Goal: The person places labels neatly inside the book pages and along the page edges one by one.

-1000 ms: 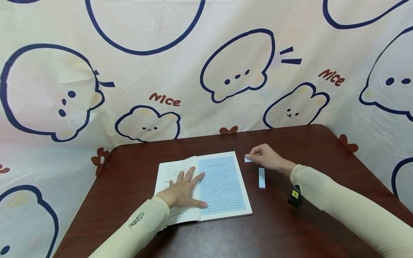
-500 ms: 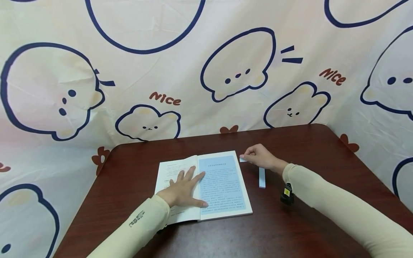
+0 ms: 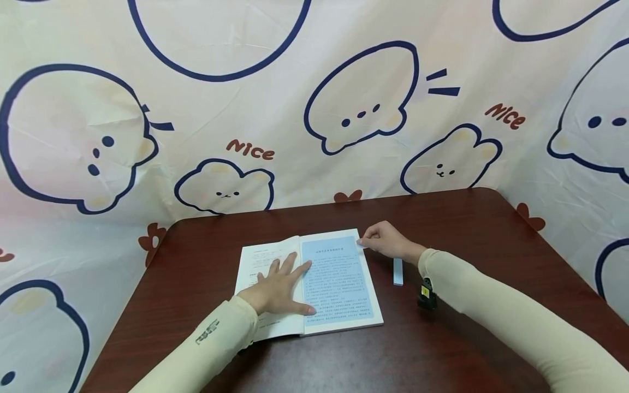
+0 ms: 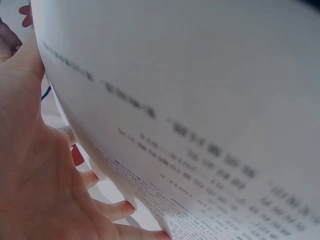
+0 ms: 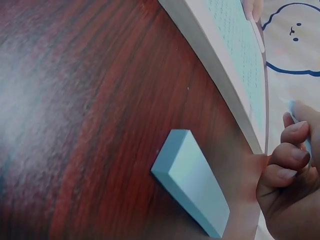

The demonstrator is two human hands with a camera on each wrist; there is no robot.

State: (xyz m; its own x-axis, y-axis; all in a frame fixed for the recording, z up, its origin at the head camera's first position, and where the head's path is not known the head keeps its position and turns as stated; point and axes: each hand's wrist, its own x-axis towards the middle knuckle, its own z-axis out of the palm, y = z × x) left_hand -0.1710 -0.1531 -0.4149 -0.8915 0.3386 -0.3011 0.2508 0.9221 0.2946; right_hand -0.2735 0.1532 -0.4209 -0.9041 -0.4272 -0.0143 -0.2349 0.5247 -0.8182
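Observation:
An open book (image 3: 339, 284) lies on the table, its right page mostly a blue printed panel. My left hand (image 3: 280, 289) rests across the left page and the fold with fingers spread, thumb on the right page. In the left wrist view the left page curves up close to the camera. My right hand (image 3: 390, 242) pinches a small pale blue slip of paper (image 5: 291, 106) between thumb and forefinger, right at the upper outer edge of the right page. The other right fingers curl in. Below that hand stands a narrow light-blue block (image 5: 195, 180), like a sticky-note pad.
The dark reddish-brown wooden table (image 3: 334, 365) reaches back to a cloth backdrop (image 3: 295, 120) printed with cartoon figures. A small black device (image 3: 426, 295) hangs at the right sleeve (image 3: 491, 300).
My right hand has moved left with the pale blue slip, from beside the book to the right page's outer edge. The left hand, book and block have stayed put.

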